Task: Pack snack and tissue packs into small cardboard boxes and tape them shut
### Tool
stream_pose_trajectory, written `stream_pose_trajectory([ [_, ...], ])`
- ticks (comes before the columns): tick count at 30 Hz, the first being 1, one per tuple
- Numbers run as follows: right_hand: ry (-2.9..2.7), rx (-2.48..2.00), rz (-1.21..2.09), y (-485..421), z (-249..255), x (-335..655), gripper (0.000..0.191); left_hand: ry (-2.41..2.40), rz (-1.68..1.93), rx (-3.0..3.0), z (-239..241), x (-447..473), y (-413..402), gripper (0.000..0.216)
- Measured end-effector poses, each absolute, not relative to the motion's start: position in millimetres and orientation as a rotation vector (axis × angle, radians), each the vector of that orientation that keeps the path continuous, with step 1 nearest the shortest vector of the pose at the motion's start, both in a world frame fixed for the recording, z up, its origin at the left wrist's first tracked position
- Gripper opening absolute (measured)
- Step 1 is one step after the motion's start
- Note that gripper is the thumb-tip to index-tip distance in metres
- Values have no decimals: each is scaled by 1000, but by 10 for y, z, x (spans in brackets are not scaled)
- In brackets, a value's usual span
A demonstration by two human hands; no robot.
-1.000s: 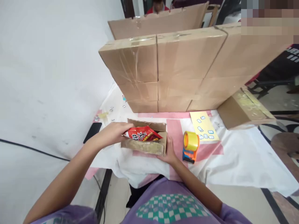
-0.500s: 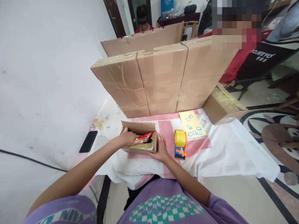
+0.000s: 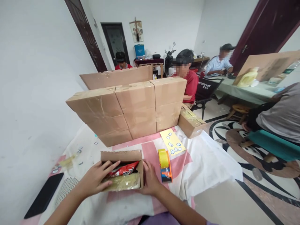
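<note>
A small cardboard box [image 3: 124, 184] stands on the cloth before me with its top open and its back flap raised. Inside lies a red snack packet [image 3: 125, 169] with white lettering, partly covered by my fingers. My left hand [image 3: 99, 176] rests over the box's left end, fingers spread across the opening and thumb on the taped front flap. Around the right end is my right hand [image 3: 151, 179], its fingers along the side wall and its thumb at the lower front corner. To the right of that hand is an orange and blue tape dispenser [image 3: 165, 167] with yellow tape.
Stacked cardboard boxes [image 3: 136, 109] form a wall behind. A yellow sheet with stickers [image 3: 172, 142] lies near another taped box [image 3: 191, 122]. At left are a black phone [image 3: 44, 195] and a perforated white patch [image 3: 67, 189]. Several people sit beyond.
My left hand has drawn back from inside the box and now spreads over its left end. My right hand stays at the right end. The view has tilted up, showing more of the room.
</note>
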State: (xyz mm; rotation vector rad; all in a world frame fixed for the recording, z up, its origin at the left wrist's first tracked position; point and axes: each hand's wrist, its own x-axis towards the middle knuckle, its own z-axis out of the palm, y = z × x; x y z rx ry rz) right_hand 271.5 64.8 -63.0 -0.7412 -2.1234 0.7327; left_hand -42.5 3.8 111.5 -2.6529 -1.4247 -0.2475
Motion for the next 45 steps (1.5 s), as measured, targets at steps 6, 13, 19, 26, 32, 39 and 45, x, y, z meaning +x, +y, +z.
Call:
stream_pose_trajectory([
  [6,-2204,-802,916,576,-553,2766,151,-1383,-18,-2813,1203,-351,-26,69],
  [13,-2180,-811,1038,635,-414,2883,153,-1357,-69,-2929,1385,-283,-41,69],
  [19,-2245,-851,1106,634,-269,3155,150,-1569,-413,-2502,1296,-288,-227,69],
  [26,-2160,-661,799,485,-56,3356,120,-1712,-361,-2347,1149,-312,-466,27],
  [32,-2443,-146,468,805,955,3284,32,-1728,-175,-2537,1285,-89,-478,34],
  [39,-3157,-186,193,1021,1111,2813,21,-1668,-115,-2783,1284,87,-406,42],
  [45,-3254,112,84,1186,1064,2719,32,-1582,-174,-2770,1301,187,-595,38],
])
